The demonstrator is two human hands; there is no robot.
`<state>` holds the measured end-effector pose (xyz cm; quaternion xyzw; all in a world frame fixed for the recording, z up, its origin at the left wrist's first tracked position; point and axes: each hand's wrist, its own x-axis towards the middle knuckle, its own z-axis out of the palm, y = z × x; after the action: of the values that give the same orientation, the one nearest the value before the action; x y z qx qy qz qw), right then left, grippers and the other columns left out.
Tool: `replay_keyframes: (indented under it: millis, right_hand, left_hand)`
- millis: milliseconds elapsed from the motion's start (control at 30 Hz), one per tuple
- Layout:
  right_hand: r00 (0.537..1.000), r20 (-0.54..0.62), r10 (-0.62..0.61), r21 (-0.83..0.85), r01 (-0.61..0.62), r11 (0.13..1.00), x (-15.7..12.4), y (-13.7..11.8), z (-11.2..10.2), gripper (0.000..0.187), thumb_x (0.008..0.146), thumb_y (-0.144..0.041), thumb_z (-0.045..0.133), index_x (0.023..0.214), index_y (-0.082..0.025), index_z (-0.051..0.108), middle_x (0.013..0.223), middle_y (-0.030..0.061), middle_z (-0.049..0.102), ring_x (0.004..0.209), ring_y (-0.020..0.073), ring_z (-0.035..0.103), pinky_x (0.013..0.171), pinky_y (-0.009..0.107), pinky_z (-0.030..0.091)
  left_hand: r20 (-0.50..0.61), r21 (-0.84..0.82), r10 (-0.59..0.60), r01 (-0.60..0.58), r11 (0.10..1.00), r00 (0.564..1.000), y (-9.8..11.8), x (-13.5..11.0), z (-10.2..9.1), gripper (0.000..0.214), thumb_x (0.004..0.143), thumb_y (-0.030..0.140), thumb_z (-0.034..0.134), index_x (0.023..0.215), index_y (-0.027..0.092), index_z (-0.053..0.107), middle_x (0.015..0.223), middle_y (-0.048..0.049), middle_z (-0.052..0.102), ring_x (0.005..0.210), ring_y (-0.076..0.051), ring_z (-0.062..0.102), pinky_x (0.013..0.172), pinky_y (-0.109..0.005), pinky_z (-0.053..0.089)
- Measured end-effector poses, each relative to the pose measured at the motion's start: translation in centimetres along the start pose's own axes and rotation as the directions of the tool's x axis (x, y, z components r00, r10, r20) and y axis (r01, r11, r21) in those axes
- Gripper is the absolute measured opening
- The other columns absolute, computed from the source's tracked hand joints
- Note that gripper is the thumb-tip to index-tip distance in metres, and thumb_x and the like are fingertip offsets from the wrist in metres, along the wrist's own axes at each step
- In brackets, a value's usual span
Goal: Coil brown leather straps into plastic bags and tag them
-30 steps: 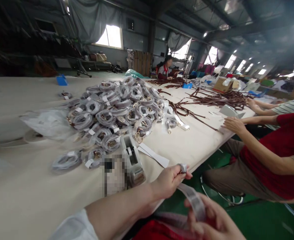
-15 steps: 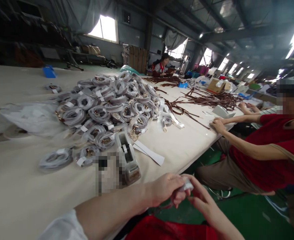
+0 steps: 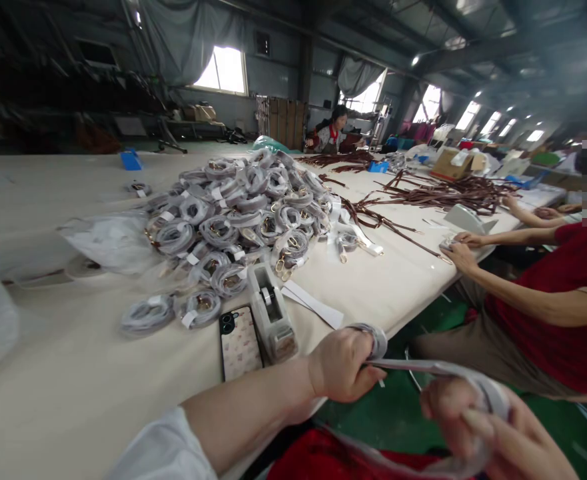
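My left hand [image 3: 343, 365] is closed around a small coil of plastic-wrapped strap [image 3: 380, 341] just past the table edge. From it a stretch of the same strap runs taut to the right. My right hand [image 3: 498, 423], slightly blurred, grips the strap there, which bends over the fingers, and a loose length hangs low in front of a red garment. Near my left forearm lie a tape dispenser [image 3: 273, 317] and a patterned phone [image 3: 240, 343]. Beyond them rises a heap of coiled straps in clear plastic [image 3: 243, 207], with white labels and gold-coloured clasps.
Brown leather straps [image 3: 443, 193] are spread across the far table [image 3: 398, 267]. White paper strips [image 3: 316, 305] lie beside the dispenser. At the right a co-worker in red [image 3: 538, 313] handles something small at the table edge; another person [image 3: 336, 130] sits at the far end.
My hands have moved apart, the right one outward to the right, and a length of strap now stretches between them. The view has shifted left.
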<state>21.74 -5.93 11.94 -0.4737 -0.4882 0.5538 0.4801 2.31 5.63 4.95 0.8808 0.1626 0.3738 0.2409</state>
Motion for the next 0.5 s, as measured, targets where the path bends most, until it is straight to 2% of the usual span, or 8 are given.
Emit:
replay_keyframes:
  millis: [67, 133, 167, 233, 267, 333, 400, 500]
  right_hand:
    - [0.986, -0.136, -0.092, -0.016, 0.090, 0.996, 1.9, -0.3, -2.0, 0.028, 0.080, -0.048, 0.067, 0.081, -0.021, 0.075, 0.045, 0.0014, 0.059, 0.045, 0.0168, 0.054, 0.057, 0.030, 0.051]
    - [0.982, -0.176, -0.064, -0.190, 0.030, 0.981, 3.7, 0.6, -3.7, 0.037, 0.082, -0.053, 0.063, 0.075, -0.018, 0.074, 0.049, 0.0044, 0.062, 0.050, 0.0200, 0.058, 0.058, 0.032, 0.052]
    - [0.973, -0.225, -0.053, -0.310, -0.020, 0.951, 4.3, 1.3, -4.3, 0.038, 0.082, -0.054, 0.063, 0.078, -0.018, 0.074, 0.058, 0.0068, 0.067, 0.059, 0.0231, 0.063, 0.063, 0.034, 0.053]
    - [0.945, -0.307, -0.113, -0.513, -0.065, 0.856, 4.8, 2.9, -5.0, 0.039, 0.079, -0.053, 0.068, 0.096, -0.018, 0.073, 0.091, 0.0113, 0.075, 0.091, 0.0303, 0.067, 0.084, 0.040, 0.054]
    - [0.945, -0.292, -0.148, -0.565, -0.046, 0.824, 4.6, 3.8, -4.9, 0.045, 0.077, -0.051, 0.070, 0.110, -0.020, 0.070, 0.111, 0.0120, 0.072, 0.108, 0.0322, 0.063, 0.096, 0.043, 0.049]
    - [0.980, -0.150, -0.134, -0.559, 0.028, 0.829, 3.8, 5.3, -3.8, 0.059, 0.078, -0.046, 0.071, 0.131, -0.023, 0.058, 0.137, 0.0115, 0.059, 0.128, 0.0318, 0.051, 0.108, 0.045, 0.039]
    - [1.000, 0.019, -0.001, -0.476, 0.010, 0.880, 2.9, 6.8, -1.4, 0.053, 0.083, -0.047, 0.065, 0.129, -0.021, 0.060, 0.130, 0.0135, 0.063, 0.121, 0.0314, 0.057, 0.104, 0.045, 0.044]
    - [0.964, 0.160, 0.213, -0.413, -0.131, 0.901, 2.2, 8.5, 3.4, 0.041, 0.089, -0.050, 0.057, 0.108, -0.017, 0.072, 0.107, 0.0127, 0.073, 0.100, 0.0294, 0.067, 0.093, 0.042, 0.052]
  left_hand:
    - [0.075, -0.066, -0.069, 0.074, 0.995, 0.995, 1.1, 0.1, 0.0, 0.043, 0.095, 0.052, 0.030, 0.080, 0.018, 0.051, 0.071, -0.0075, 0.055, 0.064, -0.020, 0.055, 0.065, -0.033, 0.044]
    - [0.156, -0.267, -0.209, 0.245, 0.932, 0.965, 2.2, 0.1, -0.3, 0.046, 0.098, 0.051, 0.028, 0.074, 0.019, 0.051, 0.063, -0.0038, 0.054, 0.058, -0.016, 0.052, 0.060, -0.029, 0.041]
    - [0.211, -0.400, -0.276, 0.340, 0.851, 0.938, 2.7, 0.2, -0.4, 0.049, 0.099, 0.052, 0.026, 0.073, 0.018, 0.051, 0.059, -0.0020, 0.052, 0.054, -0.014, 0.050, 0.057, -0.027, 0.040]
    - [0.344, -0.643, -0.352, 0.492, 0.587, 0.870, 3.4, 0.2, -0.6, 0.058, 0.097, 0.060, 0.026, 0.072, 0.017, 0.055, 0.053, 0.0008, 0.047, 0.046, -0.011, 0.045, 0.048, -0.024, 0.036]
    - [0.408, -0.722, -0.360, 0.538, 0.435, 0.839, 3.6, 0.3, -0.6, 0.060, 0.095, 0.064, 0.028, 0.074, 0.015, 0.057, 0.050, 0.0016, 0.046, 0.043, -0.010, 0.043, 0.044, -0.023, 0.033]
    - [0.494, -0.794, -0.362, 0.580, 0.183, 0.791, 3.9, 0.5, -0.6, 0.064, 0.090, 0.069, 0.035, 0.078, 0.012, 0.061, 0.047, 0.0020, 0.046, 0.037, -0.010, 0.040, 0.039, -0.022, 0.029]
    - [0.532, -0.810, -0.374, 0.585, 0.034, 0.759, 3.9, 0.7, -0.5, 0.065, 0.086, 0.071, 0.041, 0.079, 0.010, 0.064, 0.044, 0.0015, 0.047, 0.035, -0.010, 0.040, 0.037, -0.022, 0.028]
    - [0.501, -0.853, -0.430, 0.511, -0.102, 0.751, 3.4, 1.1, -0.8, 0.069, 0.085, 0.072, 0.043, 0.086, 0.007, 0.065, 0.049, 0.0003, 0.050, 0.040, -0.011, 0.044, 0.041, -0.023, 0.035]
